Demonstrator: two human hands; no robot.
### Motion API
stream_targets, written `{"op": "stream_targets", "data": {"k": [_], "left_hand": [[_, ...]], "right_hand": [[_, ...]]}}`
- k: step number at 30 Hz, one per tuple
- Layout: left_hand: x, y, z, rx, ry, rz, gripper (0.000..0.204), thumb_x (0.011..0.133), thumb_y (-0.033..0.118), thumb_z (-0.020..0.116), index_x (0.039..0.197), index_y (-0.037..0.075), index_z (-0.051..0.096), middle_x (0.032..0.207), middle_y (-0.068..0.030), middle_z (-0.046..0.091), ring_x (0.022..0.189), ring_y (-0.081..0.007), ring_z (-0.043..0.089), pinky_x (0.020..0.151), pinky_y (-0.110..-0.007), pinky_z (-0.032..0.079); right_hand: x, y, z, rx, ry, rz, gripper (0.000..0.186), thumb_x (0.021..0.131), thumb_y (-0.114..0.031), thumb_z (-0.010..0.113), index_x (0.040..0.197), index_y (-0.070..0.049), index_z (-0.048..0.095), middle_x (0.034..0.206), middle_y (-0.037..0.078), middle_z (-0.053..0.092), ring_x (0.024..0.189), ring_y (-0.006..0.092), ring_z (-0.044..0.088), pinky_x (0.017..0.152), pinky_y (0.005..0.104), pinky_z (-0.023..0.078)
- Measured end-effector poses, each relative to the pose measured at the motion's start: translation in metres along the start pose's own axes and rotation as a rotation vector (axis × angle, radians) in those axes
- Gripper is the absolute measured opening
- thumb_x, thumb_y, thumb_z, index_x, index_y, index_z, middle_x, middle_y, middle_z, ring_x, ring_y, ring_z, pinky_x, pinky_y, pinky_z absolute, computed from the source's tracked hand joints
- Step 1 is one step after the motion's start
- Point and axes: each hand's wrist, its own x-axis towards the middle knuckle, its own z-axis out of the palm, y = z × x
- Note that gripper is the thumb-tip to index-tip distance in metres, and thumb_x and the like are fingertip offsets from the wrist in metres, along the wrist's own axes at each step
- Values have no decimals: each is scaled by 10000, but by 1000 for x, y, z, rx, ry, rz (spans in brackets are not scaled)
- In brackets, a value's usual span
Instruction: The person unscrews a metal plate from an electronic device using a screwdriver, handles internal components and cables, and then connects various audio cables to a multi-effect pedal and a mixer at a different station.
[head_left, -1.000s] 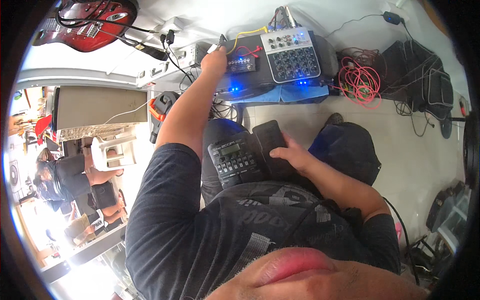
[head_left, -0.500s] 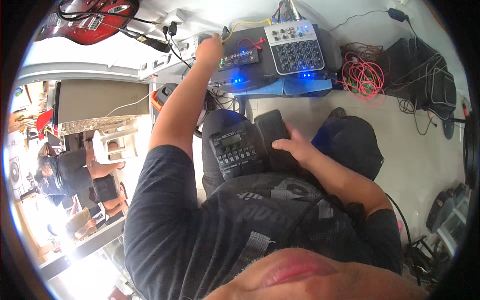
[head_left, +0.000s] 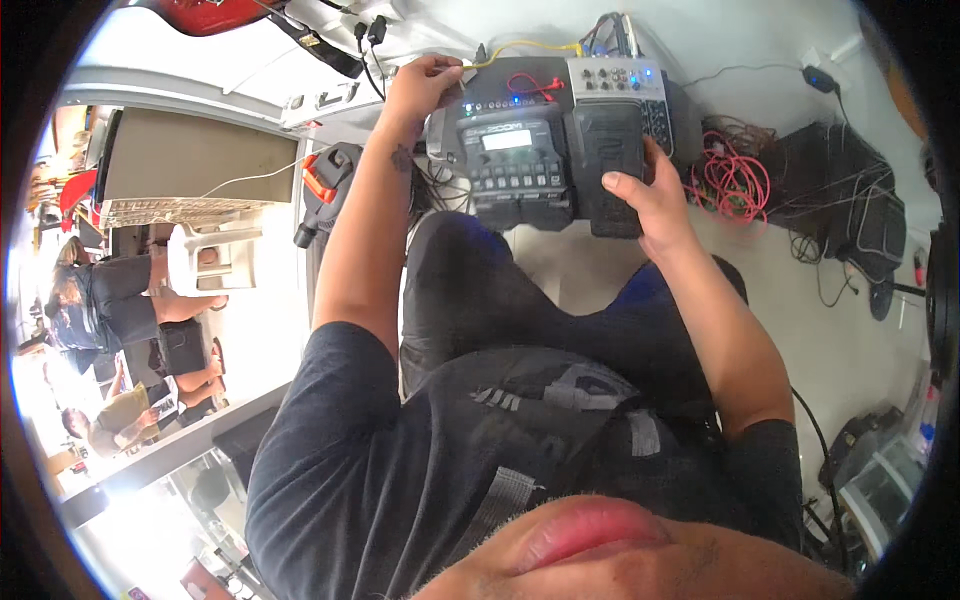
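My right hand [head_left: 660, 205] grips a dark multi-effects pedal [head_left: 515, 165] by the right edge of its treadle [head_left: 608, 150], thumb on top and fingers underneath. The unit is held up above the gear, over the far side of my knees, and its small screen glows. Off its upper left corner, my left hand [head_left: 425, 85] is closed in a pinch at the left end of a yellow cable [head_left: 520, 46]. Exactly what sits between those fingertips is hard to see. A small black pedal with lit lights [head_left: 490, 104] lies just behind the unit, partly covered by it.
A white mixer [head_left: 615, 75] stands behind the treadle, partly hidden. Pink cable coils [head_left: 735, 180] lie to the right, near a black bag [head_left: 880, 190]. At left are an orange-and-black device [head_left: 330, 185] and a white stool [head_left: 210, 260]. Other people [head_left: 120, 300] are beyond it.
My right hand has lifted the multi-effects pedal from my lap, forward to the gear. Its screen has lit up. My left hand stays near the yellow cable's left end. The view has shifted slightly.
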Motion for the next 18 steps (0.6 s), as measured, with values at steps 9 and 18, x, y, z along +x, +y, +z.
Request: {"op": "stream_targets", "data": {"k": [9, 18], "left_hand": [[-19, 8, 28, -214, 125, 229, 218, 969, 115, 721, 1140, -20, 720, 978, -80, 754, 866, -130, 698, 801, -271, 566], [-11, -16, 25, -227, 122, 323, 259, 972, 146, 733, 1182, -4, 710, 1001, -90, 754, 905, -159, 709, 817, -297, 566]], "right_hand": [[44, 12, -3, -285, 17, -305, 592, 821, -90, 821, 1327, 39, 542, 1215, 103, 668, 1104, 178, 641, 1003, 342, 500], [56, 23, -4, -275, 48, -321, 574, 826, -76, 812, 1321, 32, 543, 1195, 99, 675, 1078, 170, 648, 990, 336, 507]]}}
